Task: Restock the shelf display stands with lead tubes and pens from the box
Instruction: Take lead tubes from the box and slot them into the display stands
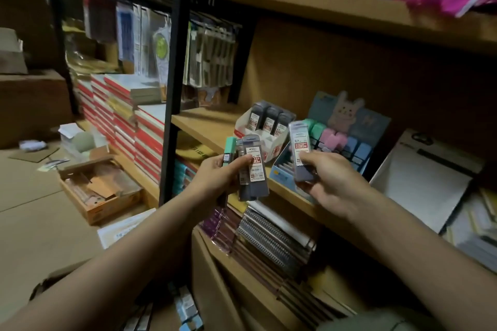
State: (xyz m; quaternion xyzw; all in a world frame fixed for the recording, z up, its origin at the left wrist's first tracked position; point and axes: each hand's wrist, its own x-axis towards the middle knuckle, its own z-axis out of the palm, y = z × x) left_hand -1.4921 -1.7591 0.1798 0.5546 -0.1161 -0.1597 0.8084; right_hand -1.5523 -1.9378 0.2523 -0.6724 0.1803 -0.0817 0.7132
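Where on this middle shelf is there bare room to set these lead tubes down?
Bare wood on the middle shelf lies left of the white display stand, toward the black post. Rightward it is crowded: the blue stand, then the white box.

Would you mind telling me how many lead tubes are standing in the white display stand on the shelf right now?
3. They stand side by side in the white display stand's back row: left tube, middle tube, right tube. The front slots look empty, though partly hidden.

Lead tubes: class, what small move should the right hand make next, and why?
Probably the right hand should carry its lead tube to the white display stand, which holds three matching tubes at the back with empty slots in front.
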